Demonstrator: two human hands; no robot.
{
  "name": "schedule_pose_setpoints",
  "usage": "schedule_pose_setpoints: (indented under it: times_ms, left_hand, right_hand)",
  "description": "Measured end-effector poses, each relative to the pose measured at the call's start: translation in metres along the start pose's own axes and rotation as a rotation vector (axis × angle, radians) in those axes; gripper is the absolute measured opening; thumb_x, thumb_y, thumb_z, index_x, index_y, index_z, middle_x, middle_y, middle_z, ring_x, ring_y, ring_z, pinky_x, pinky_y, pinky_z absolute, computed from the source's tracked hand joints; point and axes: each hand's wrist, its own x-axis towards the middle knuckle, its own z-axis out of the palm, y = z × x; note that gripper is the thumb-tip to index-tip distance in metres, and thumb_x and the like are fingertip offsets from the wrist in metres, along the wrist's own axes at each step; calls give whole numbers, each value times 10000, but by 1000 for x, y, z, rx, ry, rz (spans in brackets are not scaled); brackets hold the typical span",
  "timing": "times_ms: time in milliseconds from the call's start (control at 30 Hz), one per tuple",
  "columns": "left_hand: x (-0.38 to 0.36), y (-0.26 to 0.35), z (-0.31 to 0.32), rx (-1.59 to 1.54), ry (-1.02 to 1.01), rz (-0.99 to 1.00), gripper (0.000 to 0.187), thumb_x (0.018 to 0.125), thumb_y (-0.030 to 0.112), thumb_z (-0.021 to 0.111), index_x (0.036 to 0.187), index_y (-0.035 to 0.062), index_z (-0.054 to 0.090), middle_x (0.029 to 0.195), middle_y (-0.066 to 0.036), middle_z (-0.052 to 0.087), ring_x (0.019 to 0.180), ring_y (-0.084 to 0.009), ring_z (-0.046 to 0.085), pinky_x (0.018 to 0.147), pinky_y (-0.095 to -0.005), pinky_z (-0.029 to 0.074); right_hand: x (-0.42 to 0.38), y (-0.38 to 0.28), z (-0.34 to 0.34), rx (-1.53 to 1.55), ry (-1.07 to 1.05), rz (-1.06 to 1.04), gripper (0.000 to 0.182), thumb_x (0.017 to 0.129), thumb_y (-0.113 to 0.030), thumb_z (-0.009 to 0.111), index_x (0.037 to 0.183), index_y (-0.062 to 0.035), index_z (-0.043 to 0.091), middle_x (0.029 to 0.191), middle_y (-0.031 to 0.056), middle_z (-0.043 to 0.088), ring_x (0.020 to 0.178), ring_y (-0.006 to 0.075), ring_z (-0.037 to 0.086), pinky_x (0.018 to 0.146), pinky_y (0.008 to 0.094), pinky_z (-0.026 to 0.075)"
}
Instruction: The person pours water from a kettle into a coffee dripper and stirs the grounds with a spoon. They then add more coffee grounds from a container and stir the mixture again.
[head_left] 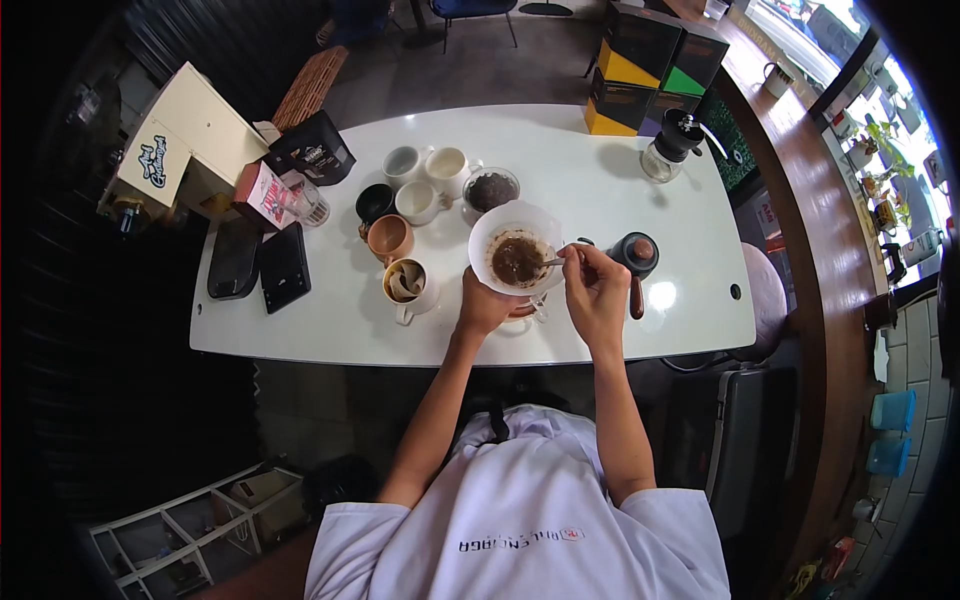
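Note:
Wet brown coffee grounds (pixel 519 262) lie inside a white paper filter (pixel 487 230) near the front middle of the table. My left hand (pixel 484 304) is closed around the lower left side of the coffee dripper, which the filter mostly hides. Pinched in the fingers of my right hand (pixel 597 292) is a spoon (pixel 554 262), its lower end at the grounds. Beneath the filter, part of a clear glass vessel (pixel 538 309) shows. Just beyond it stands a glass bowl of dark coffee (pixel 492 189).
Several cups, including a brown cup (pixel 390 237) and one holding used filter paper (pixel 405 281), stand left. A black scale (pixel 286 268) lies farther left. A dark pot with a wooden handle (pixel 637 254) is right; a hand grinder (pixel 672 146) and stacked boxes (pixel 640 70) stand behind.

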Motion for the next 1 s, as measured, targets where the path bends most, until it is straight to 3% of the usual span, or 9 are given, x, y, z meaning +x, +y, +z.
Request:
schedule_pose_setpoints:
  times_ms: [367,600,700,767,900,967,1000]
  left_hand:
    - [-1,-3,0,-10,8,7,533,632,2,870,1124,-3,667,1042,-99,742,947,-188,710,864,-344,567]
    - [-2,4,2,-26,4,-25,530,647,-5,864,1137,-7,662,1049,-97,740,943,-175,706,839,-337,574]
    - [-1,2,1,-32,-1,-8,534,647,-8,865,1140,-8,661,1046,-97,740,942,-172,704,835,-336,575]
    - [-2,2,2,-64,-7,-19,537,644,-7,867,1139,-9,661,1044,-97,740,941,-172,704,835,-336,575]
    - [-3,0,0,-29,11,-24,540,634,-15,868,1133,-8,662,1041,-95,739,944,-181,706,844,-338,572]
    - [-3,-3,0,36,8,3,543,631,-19,867,1133,-8,661,1041,-95,738,945,-184,706,847,-339,572]
    - [-2,-1,0,24,10,8,546,631,-24,864,1137,-8,660,1042,-95,738,947,-186,705,851,-341,571]
  right_hand:
    - [-1,2,2,32,104,-9,175,963,-68,616,892,71,694,587,-45,463,555,10,369,494,224,265]
    - [-2,0,-1,37,16,37,165,964,-68,619,917,69,698,593,-56,471,565,1,381,494,217,264]
    - [-1,0,1,12,114,-47,167,965,-68,620,911,65,703,587,-62,465,554,-2,378,488,216,262]
    - [-2,-1,-2,-21,7,-16,178,971,-76,617,905,64,705,584,-69,461,546,-4,372,487,211,269]
    - [-4,3,-2,31,10,19,199,985,-91,608,914,66,708,578,-68,480,521,-4,393,477,200,282]
    - [-4,-1,-3,137,34,135,172,941,-74,629,937,74,716,584,23,540,540,41,413,486,262,316]
    - [-4,-2,-4,137,35,134,172,941,-74,629,937,74,716,584,23,540,540,41,413,486,262,316]
